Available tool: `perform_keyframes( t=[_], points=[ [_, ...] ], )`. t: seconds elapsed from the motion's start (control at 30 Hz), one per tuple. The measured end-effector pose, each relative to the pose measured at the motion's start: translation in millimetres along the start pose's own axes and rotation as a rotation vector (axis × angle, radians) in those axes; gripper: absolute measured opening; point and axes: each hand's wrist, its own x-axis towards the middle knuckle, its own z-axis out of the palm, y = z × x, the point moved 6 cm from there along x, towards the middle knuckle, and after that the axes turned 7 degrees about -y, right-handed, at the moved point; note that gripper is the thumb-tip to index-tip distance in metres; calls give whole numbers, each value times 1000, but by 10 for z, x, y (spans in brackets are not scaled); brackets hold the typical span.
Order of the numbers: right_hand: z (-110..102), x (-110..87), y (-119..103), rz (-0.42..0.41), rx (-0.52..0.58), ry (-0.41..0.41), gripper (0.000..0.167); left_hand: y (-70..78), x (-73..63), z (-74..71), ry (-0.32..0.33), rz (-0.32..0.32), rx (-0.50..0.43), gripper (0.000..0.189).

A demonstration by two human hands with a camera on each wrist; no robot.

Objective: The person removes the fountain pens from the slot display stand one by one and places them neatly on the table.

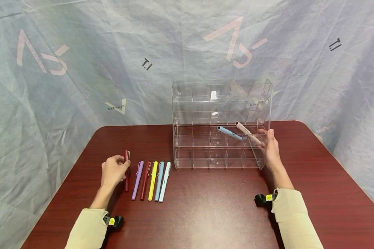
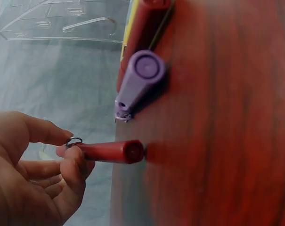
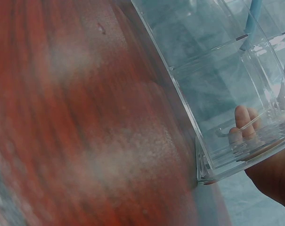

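My left hand (image 1: 113, 171) pinches a dark red pen (image 1: 126, 180) near its clip between thumb and fingers. In the left wrist view the red pen's round end (image 2: 134, 151) points toward the tabletop. To its right lies a row of capped pens: purple (image 1: 137, 180), dark red (image 1: 145, 181), yellow (image 1: 153, 181), blue (image 1: 159, 181) and pale blue (image 1: 165, 182). My right hand (image 1: 272, 150) holds the right side of a clear tiered rack (image 1: 173, 145), with fingers (image 3: 242, 123) seen through the plastic. Inside the rack lean a light blue pen (image 1: 230, 133) and a pale pink pen (image 1: 247, 132).
The rack stands toward the back of a dark red wooden table (image 1: 212, 207), divided into several small compartments on stepped tiers. A grey printed cloth (image 1: 127, 45) hangs behind the table. Black wrist cameras sit at both sleeves.
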Motion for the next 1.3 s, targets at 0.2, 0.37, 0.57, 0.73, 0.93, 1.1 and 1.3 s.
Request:
perform_keyframes(
  t=[0.2, 0.37, 0.57, 0.73, 0.93, 1.1, 1.3],
  points=[
    [-3, -2, 5, 5, 10, 15, 50, -46, -10, 79, -82, -28, 59, 30],
    [-17, -5, 10, 16, -5, 26, 51, -84, -17, 148, -165, -60, 101, 31],
    [-30, 4, 32, 30, -1, 22, 50, -97, -37, 205, -246, -67, 139, 26],
    [-26, 9, 30, 29, 4, 20, 50, -95, -50, 214, -250, -66, 160, 24],
    [-4, -7, 6, 15, 8, 12, 48, -86, -58, 214, -248, -66, 182, 23],
    [5, -14, -5, 4, 8, 0, 48, -87, -57, 220, -240, -71, 179, 23],
    [-2, -15, 2, 3, -7, -3, 47, -97, -48, 237, -245, -62, 157, 25]
  ],
)
